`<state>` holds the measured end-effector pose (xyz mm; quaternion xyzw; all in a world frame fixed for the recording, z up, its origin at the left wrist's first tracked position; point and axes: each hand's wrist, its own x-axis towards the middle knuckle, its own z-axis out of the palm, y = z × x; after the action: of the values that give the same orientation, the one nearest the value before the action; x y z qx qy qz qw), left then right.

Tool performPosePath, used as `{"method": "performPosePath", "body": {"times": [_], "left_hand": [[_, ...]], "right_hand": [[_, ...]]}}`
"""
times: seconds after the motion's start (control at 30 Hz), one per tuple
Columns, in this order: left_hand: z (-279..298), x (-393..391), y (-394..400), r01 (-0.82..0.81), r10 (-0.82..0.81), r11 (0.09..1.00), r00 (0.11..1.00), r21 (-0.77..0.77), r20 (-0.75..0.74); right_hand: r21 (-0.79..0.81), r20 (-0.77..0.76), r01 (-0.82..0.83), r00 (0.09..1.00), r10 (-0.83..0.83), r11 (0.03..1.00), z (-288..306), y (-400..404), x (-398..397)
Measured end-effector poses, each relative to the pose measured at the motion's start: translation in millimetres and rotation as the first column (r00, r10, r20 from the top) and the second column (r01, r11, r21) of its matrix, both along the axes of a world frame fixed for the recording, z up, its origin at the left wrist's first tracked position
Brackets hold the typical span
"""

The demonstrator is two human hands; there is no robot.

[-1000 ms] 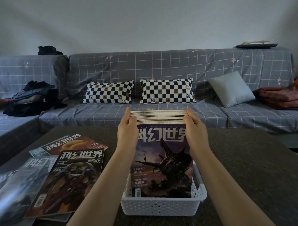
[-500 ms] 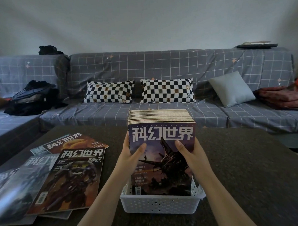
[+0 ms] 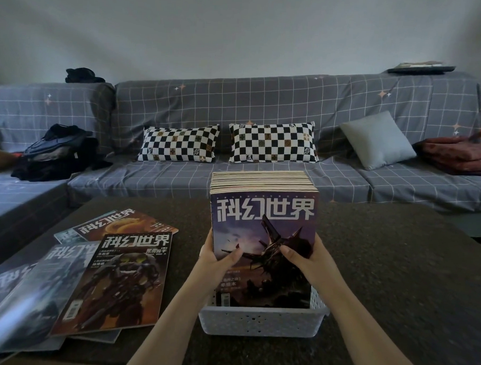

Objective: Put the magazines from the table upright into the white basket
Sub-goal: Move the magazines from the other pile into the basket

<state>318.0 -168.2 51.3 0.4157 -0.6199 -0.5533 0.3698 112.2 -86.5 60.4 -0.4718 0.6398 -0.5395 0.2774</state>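
While both forearms reach up from the bottom edge, the left hand (image 3: 216, 257) and right hand (image 3: 306, 257) grip the upright magazines (image 3: 261, 238) standing in the white basket (image 3: 261, 321) at lower centre, thumbs across the front cover.

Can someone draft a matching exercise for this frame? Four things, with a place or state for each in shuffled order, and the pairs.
Things:
1. upright stack of magazines
2. magazine with the dark armoured figure on its cover
3. plain grey cushion
4. white basket

Places or states:
A. leaning on the sofa's backrest, at the right
B. lying flat on the table, on top of other magazines
C. standing on the table, holding the stack
D. gripped at both sides by the left hand and right hand

Pairs: 1-D, 2-B, 3-A, 4-C
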Motion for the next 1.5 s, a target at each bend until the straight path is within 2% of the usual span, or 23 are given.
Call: {"method": "performPosePath", "body": {"times": [0.4,0.57,0.63,0.77,0.97,1.17,1.37,1.5], "left_hand": [[7,4,8,-0.048,0.048,0.999,0.999,-0.014,0.009],[12,18,24,-0.117,0.124,0.983,0.991,-0.141,0.043],[12,24,34,-0.16,0.18,0.962,0.981,-0.223,0.069],[11,40,51,-0.228,0.243,0.934,0.97,-0.274,0.022],[10,82,54,-0.315,0.364,0.882,0.928,-0.35,0.083],[3,134,46,-0.395,0.484,0.838,0.857,-0.377,0.178],[-19,176,27,-0.448,0.584,0.786,0.763,-0.425,0.276],[-35,196,11,-0.5,0.643,0.756,0.687,-0.422,0.339]], "right_hand": [[0.007,0.022,0.058,0.998,-0.058,0.998,-1,8,2],[-0.073,0.152,0.321,0.939,-0.308,0.944,-2,34,17],[-0.123,0.131,0.381,0.922,-0.365,0.917,-1,44,29],[-0.155,0.092,0.253,0.966,-0.241,0.955,4,51,60],[-0.11,0.067,0.015,0.998,-0.008,0.994,5,37,116],[-0.069,0.106,-0.164,0.98,0.171,0.984,3,6,174],[-0.029,0.004,-0.227,0.974,0.227,0.974,-8,-26,217],[0.121,0.01,-0.293,0.956,0.294,0.948,-17,-50,237]]}}
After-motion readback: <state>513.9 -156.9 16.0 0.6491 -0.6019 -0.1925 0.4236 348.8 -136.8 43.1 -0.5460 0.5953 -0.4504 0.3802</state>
